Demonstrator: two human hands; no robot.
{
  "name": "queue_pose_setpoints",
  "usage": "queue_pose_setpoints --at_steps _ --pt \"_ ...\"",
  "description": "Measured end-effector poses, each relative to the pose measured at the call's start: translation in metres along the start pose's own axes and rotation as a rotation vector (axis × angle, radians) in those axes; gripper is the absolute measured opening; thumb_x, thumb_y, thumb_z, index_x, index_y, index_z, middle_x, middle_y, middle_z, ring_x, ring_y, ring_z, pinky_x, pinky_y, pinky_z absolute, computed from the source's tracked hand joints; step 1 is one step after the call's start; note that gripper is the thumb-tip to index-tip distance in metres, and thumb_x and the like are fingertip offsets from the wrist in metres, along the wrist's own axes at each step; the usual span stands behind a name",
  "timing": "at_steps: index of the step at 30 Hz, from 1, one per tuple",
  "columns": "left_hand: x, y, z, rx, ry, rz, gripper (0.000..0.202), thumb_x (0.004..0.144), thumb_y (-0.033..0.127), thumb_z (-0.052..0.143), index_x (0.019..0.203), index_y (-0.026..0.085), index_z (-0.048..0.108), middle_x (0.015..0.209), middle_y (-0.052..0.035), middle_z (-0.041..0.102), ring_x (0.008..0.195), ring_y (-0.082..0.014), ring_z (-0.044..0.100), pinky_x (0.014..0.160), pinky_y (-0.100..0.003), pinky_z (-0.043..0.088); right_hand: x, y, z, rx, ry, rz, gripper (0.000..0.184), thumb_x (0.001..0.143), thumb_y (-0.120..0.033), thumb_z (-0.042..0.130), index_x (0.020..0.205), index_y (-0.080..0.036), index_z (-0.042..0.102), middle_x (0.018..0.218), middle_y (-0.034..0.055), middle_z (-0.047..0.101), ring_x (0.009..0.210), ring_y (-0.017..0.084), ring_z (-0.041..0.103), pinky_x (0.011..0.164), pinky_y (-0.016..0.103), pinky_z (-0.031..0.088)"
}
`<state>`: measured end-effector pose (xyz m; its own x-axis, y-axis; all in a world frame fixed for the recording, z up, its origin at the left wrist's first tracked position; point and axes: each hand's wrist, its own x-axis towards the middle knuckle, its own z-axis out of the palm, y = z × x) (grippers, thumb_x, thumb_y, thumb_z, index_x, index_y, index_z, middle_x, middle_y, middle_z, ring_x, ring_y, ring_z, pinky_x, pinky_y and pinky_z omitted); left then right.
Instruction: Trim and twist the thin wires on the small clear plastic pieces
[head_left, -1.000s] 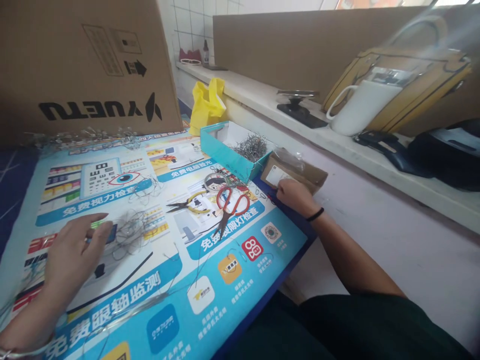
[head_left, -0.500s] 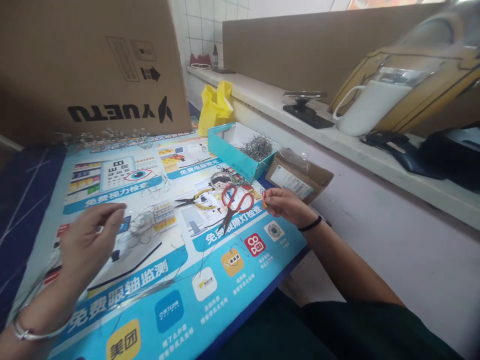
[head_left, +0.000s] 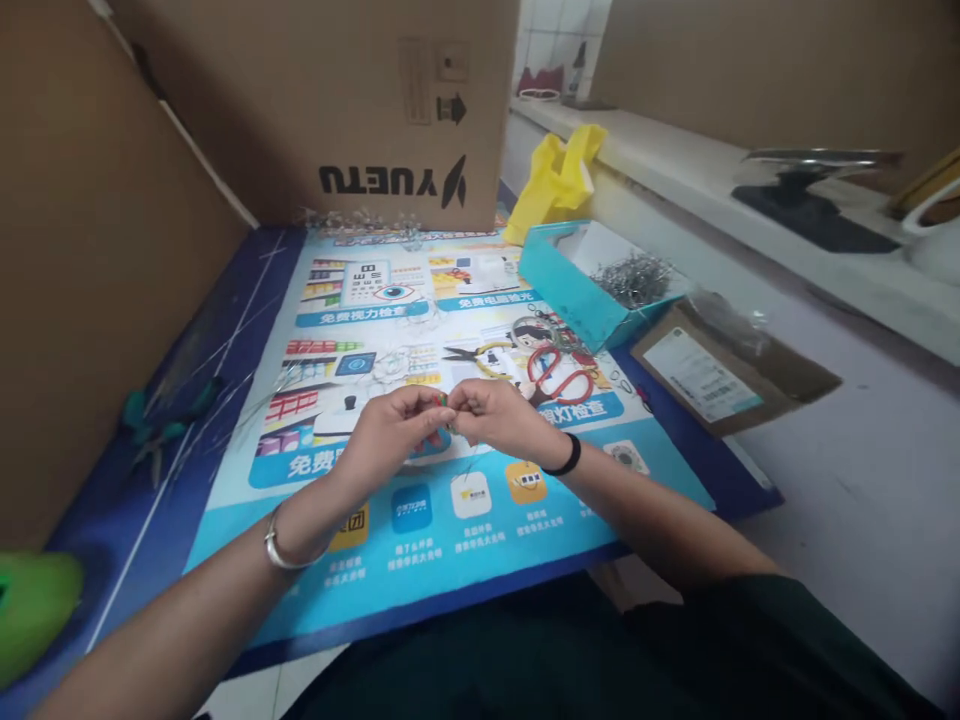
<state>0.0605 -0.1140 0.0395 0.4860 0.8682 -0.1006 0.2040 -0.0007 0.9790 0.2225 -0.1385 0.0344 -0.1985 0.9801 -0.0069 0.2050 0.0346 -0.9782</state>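
Observation:
My left hand (head_left: pixel 390 430) and my right hand (head_left: pixel 502 415) meet over the middle of the poster-covered table, fingertips pinched together. Between them is a small thing with red and green (head_left: pixel 443 399) on it, mostly covered by the fingers, too small to name. Just beyond my right hand lie scissors with red handles (head_left: pixel 546 383), their blades partly hidden by it. Pliers with yellow handles and dark jaws (head_left: pixel 466 354) rest left of the scissors. Loose thin wire (head_left: pixel 390 368) lies on the poster behind my left hand.
A turquoise box (head_left: pixel 566 290) holds a heap of thin metal pieces (head_left: pixel 634 278). Beside it sits a brown carton (head_left: pixel 705 385). A yellow bag (head_left: pixel 551 190) stands behind. Teal-handled pliers (head_left: pixel 161 432) lie at left, near a green object (head_left: pixel 37 610). Large cardboard (head_left: pixel 300 100) walls the back.
My hands have come together from opposite sides; the small reddish piece was in my right fingers before. The view has swung left, bringing in the teal-handled pliers and green object.

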Motion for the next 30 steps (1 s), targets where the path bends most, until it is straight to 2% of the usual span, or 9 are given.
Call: queue_pose_setpoints --at_steps 4,7,12,17,24,27,30 --pt "-0.002 -0.009 -0.007 -0.03 0.223 0.036 0.021 0.075 0.034 0.062 0.074 0.014 0.064 0.054 0.0015 0.058 0.049 -0.0083 0.05 0.049 -0.02 0.041 0.02 -0.003 0.009 -0.044 -0.037 -0.02 0.006 0.068 -0.019 0.058 0.064 -0.017 0.056 0.052 -0.0055 0.054 0.046 0.006 0.047 0.044 0.017 0.034" --pt "0.002 -0.018 -0.012 -0.094 0.277 0.025 0.019 0.075 0.032 0.061 0.071 0.013 0.063 0.053 0.0012 0.059 0.048 -0.0081 0.051 0.049 -0.02 0.042 0.031 -0.002 0.012 -0.014 -0.09 0.006 0.01 0.07 -0.024 0.059 0.064 -0.017 0.056 0.051 -0.0052 0.054 0.043 0.006 0.047 0.041 0.017 0.034" --pt "0.013 -0.032 -0.022 -0.316 0.146 -0.045 0.022 0.074 0.034 0.063 0.075 0.012 0.06 0.057 -0.0003 0.062 0.051 -0.0088 0.055 0.05 -0.019 0.043 0.038 0.01 0.009 0.04 -0.151 0.048 0.019 0.072 -0.034 0.06 0.072 -0.016 0.06 0.048 -0.0045 0.054 0.043 0.006 0.046 0.041 0.018 0.033" --pt "0.015 -0.042 -0.025 -0.418 0.051 -0.082 0.023 0.076 0.034 0.062 0.084 0.012 0.059 0.065 -0.0027 0.065 0.058 -0.0106 0.06 0.053 -0.02 0.047 0.036 0.024 0.006 0.107 -0.146 0.095 0.023 0.073 -0.039 0.06 0.075 -0.016 0.058 0.049 -0.0041 0.053 0.044 0.007 0.046 0.041 0.018 0.032" --pt "0.014 -0.046 -0.026 -0.319 -0.021 -0.067 0.018 0.08 0.029 0.058 0.088 0.013 0.059 0.073 -0.0035 0.065 0.062 -0.0096 0.061 0.056 -0.02 0.048 0.04 0.032 0.008 0.203 -0.005 0.084 0.021 0.07 -0.036 0.061 0.07 -0.018 0.051 0.052 -0.0045 0.053 0.042 0.005 0.042 0.04 0.018 0.03" --pt "0.014 -0.044 -0.029 -0.278 -0.021 -0.072 0.019 0.08 0.029 0.057 0.091 0.013 0.056 0.071 -0.0034 0.066 0.059 -0.0099 0.062 0.055 -0.021 0.048 0.043 0.034 0.006 0.219 0.033 0.079 0.018 0.069 -0.033 0.061 0.071 -0.018 0.051 0.051 -0.0045 0.053 0.041 0.005 0.041 0.04 0.018 0.029" --pt "0.016 -0.042 -0.032 -0.183 0.002 -0.1 0.017 0.08 0.028 0.057 0.088 0.014 0.053 0.06 -0.0009 0.064 0.05 -0.0087 0.059 0.049 -0.018 0.044 0.045 0.035 0.004 0.216 0.038 0.08 0.017 0.069 -0.033 0.059 0.072 -0.018 0.051 0.049 -0.0045 0.053 0.04 0.005 0.04 0.038 0.018 0.029"
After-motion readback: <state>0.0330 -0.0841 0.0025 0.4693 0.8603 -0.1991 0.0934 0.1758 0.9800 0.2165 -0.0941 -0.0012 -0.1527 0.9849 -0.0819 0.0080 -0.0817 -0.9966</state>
